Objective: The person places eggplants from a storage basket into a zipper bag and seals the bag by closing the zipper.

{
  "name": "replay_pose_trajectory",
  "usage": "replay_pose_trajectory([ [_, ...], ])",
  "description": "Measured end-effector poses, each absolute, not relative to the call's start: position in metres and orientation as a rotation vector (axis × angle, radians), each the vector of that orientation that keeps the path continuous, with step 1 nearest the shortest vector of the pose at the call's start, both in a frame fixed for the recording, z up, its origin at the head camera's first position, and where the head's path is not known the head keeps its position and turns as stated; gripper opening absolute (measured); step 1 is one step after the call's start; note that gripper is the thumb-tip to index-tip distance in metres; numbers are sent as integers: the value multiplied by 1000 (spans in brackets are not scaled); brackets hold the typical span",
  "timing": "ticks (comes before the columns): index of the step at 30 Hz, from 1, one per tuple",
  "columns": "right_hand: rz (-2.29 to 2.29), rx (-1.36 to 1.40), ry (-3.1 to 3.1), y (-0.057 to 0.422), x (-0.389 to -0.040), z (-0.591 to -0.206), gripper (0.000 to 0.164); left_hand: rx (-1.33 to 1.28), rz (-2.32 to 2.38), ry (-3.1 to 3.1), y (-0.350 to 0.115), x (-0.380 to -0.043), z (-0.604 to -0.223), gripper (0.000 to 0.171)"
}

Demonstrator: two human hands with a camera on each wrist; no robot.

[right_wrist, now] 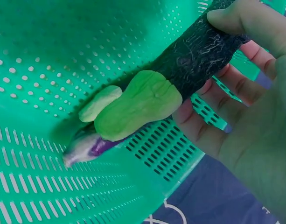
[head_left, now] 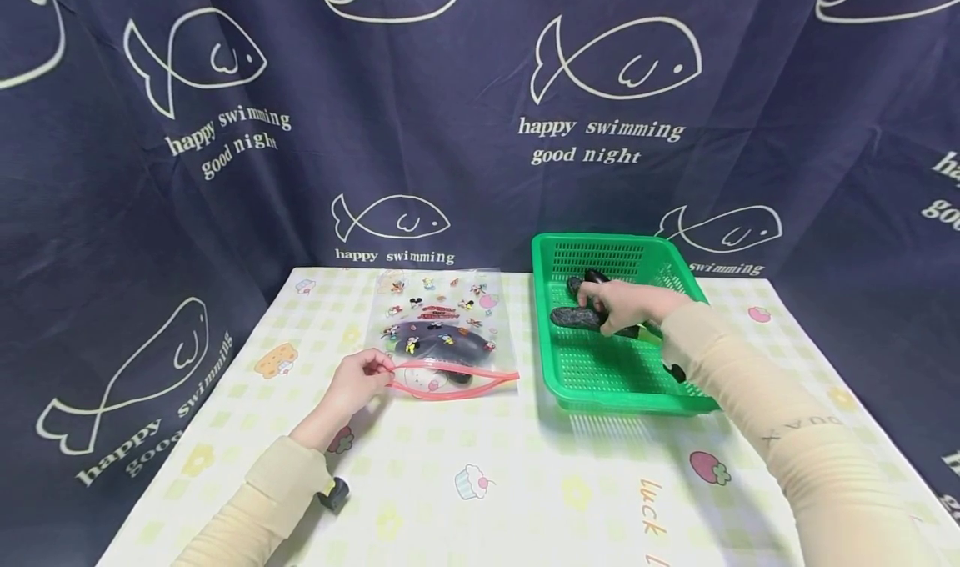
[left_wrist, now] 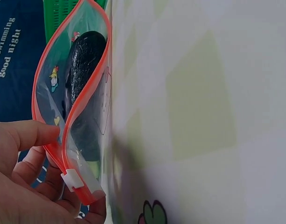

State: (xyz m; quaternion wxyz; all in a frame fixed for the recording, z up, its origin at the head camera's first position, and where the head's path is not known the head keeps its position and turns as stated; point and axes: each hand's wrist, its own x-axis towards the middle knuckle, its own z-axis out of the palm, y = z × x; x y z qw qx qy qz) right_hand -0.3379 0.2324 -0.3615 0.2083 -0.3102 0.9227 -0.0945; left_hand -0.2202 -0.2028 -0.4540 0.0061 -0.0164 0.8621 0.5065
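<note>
At the left end of its red-rimmed mouth, a clear zip bag (head_left: pixel 438 333) printed with small cartoon figures is pinched by my left hand (head_left: pixel 363 378). The bag's mouth gapes, and dark eggplants (left_wrist: pixel 87 60) show inside. A white slider (left_wrist: pixel 72 179) sits near those fingers. Over in the green basket (head_left: pixel 558 396), my right hand (head_left: pixel 626 304) grips a dark, wrinkled eggplant (right_wrist: pixel 191 58) with a light green stem end, thumb on one side and fingers on the other. Beneath it, another eggplant's purple and white tip (right_wrist: pixel 84 149) shows.
More dark pieces (head_left: pixel 596 276) lie at the back of the basket, partly hidden by my right hand. A checked, printed tablecloth (head_left: pixel 540 484) covers the table. Behind its far edge hangs a navy curtain (head_left: pixel 480 117) with white fish drawings.
</note>
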Motion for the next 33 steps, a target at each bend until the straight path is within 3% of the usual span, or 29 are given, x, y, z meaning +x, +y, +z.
replay_pose_trajectory([
  [33,-404,-1177,2809,231,-323,-325,43,-78,1567,2702,-202,-220,-455,13],
])
